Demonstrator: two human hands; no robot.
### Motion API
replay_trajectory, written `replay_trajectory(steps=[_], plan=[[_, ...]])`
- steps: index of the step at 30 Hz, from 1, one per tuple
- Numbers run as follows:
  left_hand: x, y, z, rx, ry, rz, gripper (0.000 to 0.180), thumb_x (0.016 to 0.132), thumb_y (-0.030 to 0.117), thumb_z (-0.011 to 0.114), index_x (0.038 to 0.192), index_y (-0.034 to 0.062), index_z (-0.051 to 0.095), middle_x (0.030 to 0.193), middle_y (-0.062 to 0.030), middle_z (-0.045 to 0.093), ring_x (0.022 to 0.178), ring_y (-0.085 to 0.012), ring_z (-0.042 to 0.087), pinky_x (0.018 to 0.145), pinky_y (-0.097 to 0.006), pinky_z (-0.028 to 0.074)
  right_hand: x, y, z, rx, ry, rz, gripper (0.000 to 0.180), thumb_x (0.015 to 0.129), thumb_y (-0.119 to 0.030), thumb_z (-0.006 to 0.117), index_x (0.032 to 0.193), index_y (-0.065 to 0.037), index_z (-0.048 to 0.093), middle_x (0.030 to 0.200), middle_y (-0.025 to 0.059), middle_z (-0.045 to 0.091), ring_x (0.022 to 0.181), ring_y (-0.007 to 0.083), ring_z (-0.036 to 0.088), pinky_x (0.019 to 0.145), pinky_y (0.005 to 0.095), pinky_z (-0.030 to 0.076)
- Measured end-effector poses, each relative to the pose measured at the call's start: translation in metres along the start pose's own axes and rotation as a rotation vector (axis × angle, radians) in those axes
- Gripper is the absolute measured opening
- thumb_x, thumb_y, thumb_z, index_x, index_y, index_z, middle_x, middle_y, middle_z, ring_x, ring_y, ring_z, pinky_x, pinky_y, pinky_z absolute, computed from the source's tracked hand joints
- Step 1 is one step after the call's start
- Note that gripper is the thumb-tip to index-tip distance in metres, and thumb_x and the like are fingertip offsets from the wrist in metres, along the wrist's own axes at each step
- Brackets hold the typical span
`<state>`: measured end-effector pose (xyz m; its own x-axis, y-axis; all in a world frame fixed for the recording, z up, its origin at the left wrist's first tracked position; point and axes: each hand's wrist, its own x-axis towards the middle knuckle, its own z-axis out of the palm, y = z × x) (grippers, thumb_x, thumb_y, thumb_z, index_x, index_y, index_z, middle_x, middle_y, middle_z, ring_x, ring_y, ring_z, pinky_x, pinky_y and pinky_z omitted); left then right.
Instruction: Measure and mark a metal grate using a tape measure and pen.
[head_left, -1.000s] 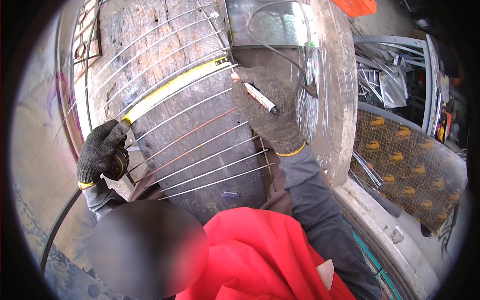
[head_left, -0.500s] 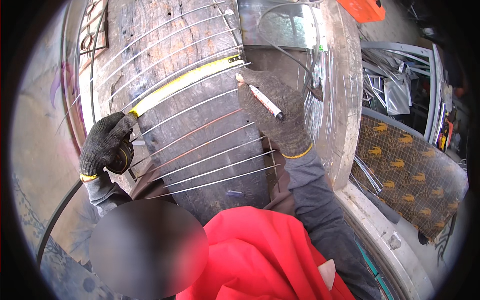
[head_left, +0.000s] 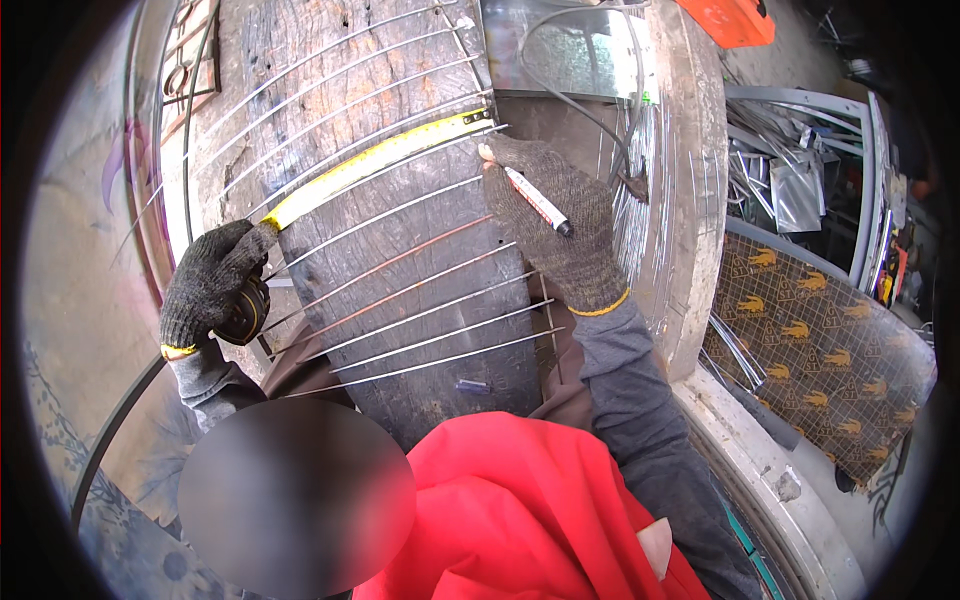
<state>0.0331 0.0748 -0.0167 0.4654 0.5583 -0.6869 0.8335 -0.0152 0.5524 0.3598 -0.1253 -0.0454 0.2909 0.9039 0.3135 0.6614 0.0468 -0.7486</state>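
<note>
1. Across a dark wooden board [head_left: 430, 398], pale thin rods [head_left: 452, 360] lie side by side with gaps between them; two in the middle look reddish.
2. At the board's left edge, the gloved left hand [head_left: 212, 285] is closed around the dark case of a tape measure [head_left: 246, 312].
3. The tape's yellow blade [head_left: 375, 165] slants up over the board between two pale rods, its hooked end near the board's right edge.
4. Just below that end, the gloved right hand [head_left: 560, 220] is closed on a white marker [head_left: 538, 200], which lies slanted along the glove, black end toward the wrist. One fingertip is bare; whether it touches a rod cannot be told.
5. Near the person's red garment [head_left: 510, 490], a small bluish piece [head_left: 473, 386] rests on the board.
6. Beyond the right hand, a grey cable [head_left: 638, 75] loops over a shiny metal sheet [head_left: 575, 55].
7. Farther right stands a dark panel [head_left: 815, 350] with orange animal shapes.
</note>
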Motion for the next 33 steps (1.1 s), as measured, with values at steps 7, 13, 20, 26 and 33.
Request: replay_trajectory(steps=[7,13,20,26,33], plan=[[0.000,-0.009,0.002,0.007,0.032,0.186,0.047,0.100,0.046,0.064,0.085,0.0014,0.062,0.070,-0.0043,0.056,0.065,-0.0136,0.053,0.064,-0.033,0.045,0.005,-0.004,-0.003,-0.009,0.041,-0.006,0.019,0.091,-0.012,0.074,0.108,-0.005,0.073,0.099,0.0142,0.074,0.090,0.0304,0.074,0.078,0.0383,0.059],[-0.001,0.006,-0.002,0.057,-0.018,0.002,0.048,0.100,0.047,0.062,0.085,0.0015,0.061,0.071,-0.0058,0.056,0.067,-0.0155,0.053,0.066,-0.034,0.045,0.003,-0.012,0.001,-0.121,0.037,-0.104,0.022,0.088,-0.011,0.076,0.110,-0.006,0.073,0.102,0.0133,0.075,0.091,0.0304,0.074,0.078,0.0387,0.060],[-0.003,0.007,-0.005,0.077,-0.033,-0.017,0.047,0.100,0.046,0.062,0.084,0.0009,0.060,0.071,-0.0058,0.056,0.068,-0.0146,0.052,0.066,-0.034,0.045,-0.001,-0.006,0.005,-0.032,-0.008,-0.048,0.027,0.086,-0.010,0.077,0.113,-0.006,0.072,0.105,0.0144,0.074,0.093,0.0305,0.074,0.081,0.0393,0.060],[-0.005,0.010,-0.001,0.046,-0.012,-0.023,0.047,0.100,0.045,0.062,0.084,0.0009,0.060,0.071,-0.0050,0.056,0.069,-0.0142,0.053,0.066,-0.033,0.045,0.000,-0.006,0.006,-0.052,-0.021,-0.040,0.028,0.087,-0.010,0.077,0.114,-0.006,0.072,0.107,0.0148,0.075,0.096,0.0311,0.074,0.083,0.0389,0.060],[-0.005,0.010,-0.002,0.045,-0.013,-0.053,0.045,0.100,0.044,0.063,0.086,0.0015,0.061,0.071,-0.0045,0.056,0.069,-0.0138,0.053,0.066,-0.033,0.045,0.000,-0.006,0.005,-0.094,-0.058,-0.019,0.029,0.088,-0.012,0.077,0.116,-0.008,0.072,0.109,0.0142,0.075,0.099,0.0311,0.074,0.084,0.0392,0.060]])
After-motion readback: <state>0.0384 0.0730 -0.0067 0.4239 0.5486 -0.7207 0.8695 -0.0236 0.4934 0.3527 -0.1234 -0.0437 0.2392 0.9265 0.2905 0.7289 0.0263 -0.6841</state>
